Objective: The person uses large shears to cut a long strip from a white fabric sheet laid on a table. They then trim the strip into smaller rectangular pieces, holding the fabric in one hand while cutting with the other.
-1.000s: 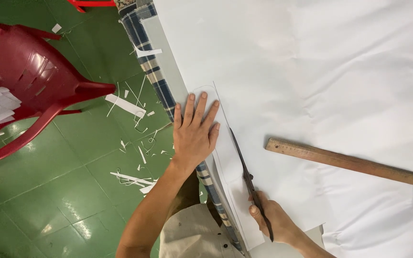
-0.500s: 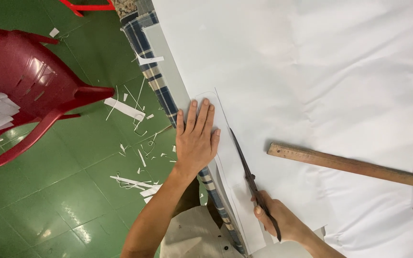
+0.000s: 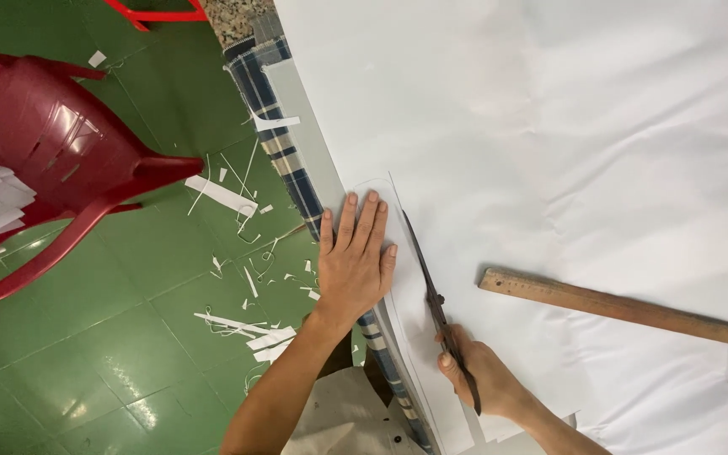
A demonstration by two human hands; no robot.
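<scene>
Surroundings: a wooden ruler (image 3: 625, 309) lies on the sheet, to the right of the scissors and apart from them, tilted down to the right. Nothing lies between the blades and the ruler but bare sheet.
Worktop edge: a checked cloth (image 3: 297, 181) runs along the near-left side of the worktop, under the sheet, with a grey strip beside it.
Floor: green tiles (image 3: 103, 337) to the left, strewn with white scraps (image 3: 221, 195). A red chair (image 3: 61, 160) stands there, well apart from the worktop, with white strips on its seat at the picture's left edge.
Sheet: the white sheet (image 3: 549, 143) covers nearly all of the worktop, flat, with faint creases. A curved outline is drawn near its left edge, looping around the fingertips of the left hand.
Scissors: long, dark scissors (image 3: 431, 286) lie low over the sheet, the tip pointing away from the person, just right of the left hand. Whether the blades are parted I cannot tell.
Left hand: the left hand (image 3: 354, 265) lies open and flat, palm down on the sheet, fingers spread and pointing away, inside the outline at the worktop's edge.
Right hand: the right hand (image 3: 475, 377) is closed around the scissors' handles, near the person's body, forearm coming in from the lower right.
</scene>
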